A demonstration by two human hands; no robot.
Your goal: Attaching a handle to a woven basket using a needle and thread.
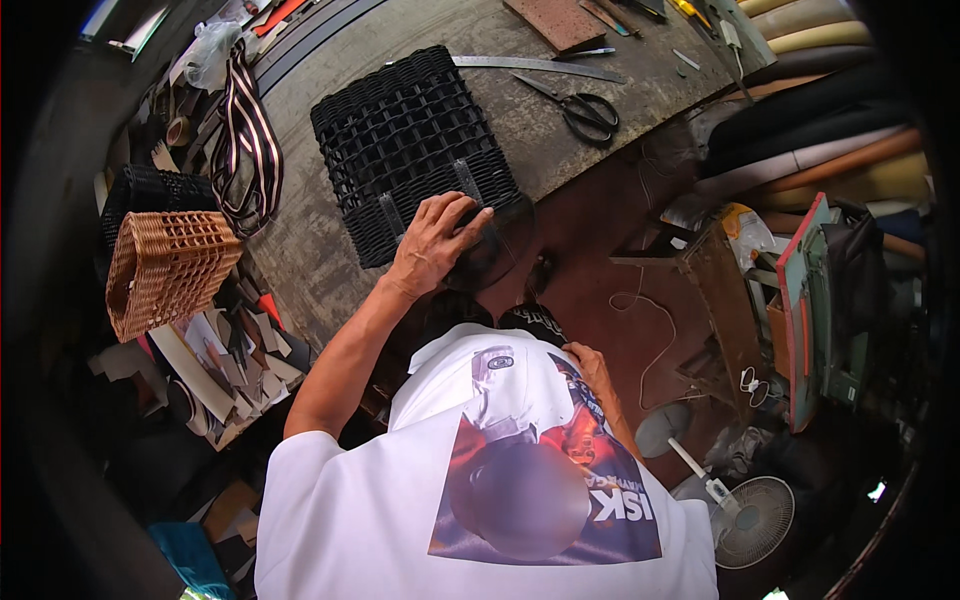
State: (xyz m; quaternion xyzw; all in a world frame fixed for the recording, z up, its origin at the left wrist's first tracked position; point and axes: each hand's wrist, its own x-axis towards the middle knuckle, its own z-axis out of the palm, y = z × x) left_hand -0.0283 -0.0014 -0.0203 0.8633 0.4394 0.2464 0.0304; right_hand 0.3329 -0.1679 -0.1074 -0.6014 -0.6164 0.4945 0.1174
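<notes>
A black woven basket with an open lattice lies on the worktable, two dark strap tabs fixed near its close edge. My left hand is at that close edge between the tabs, fingers bent and closed over it. A dark curved loop shows just right of the hand; what it is stays unclear. My right hand is low beside my body, against the white shirt, with its fingers mostly hidden. Black-handled scissors and a metal ruler lie beyond the basket to the right.
The worktable also bears a reddish block and hand tools. To its left are striped straps, a tan woven basket and scraps. Material rolls stack at right; a fan and loose cord are below.
</notes>
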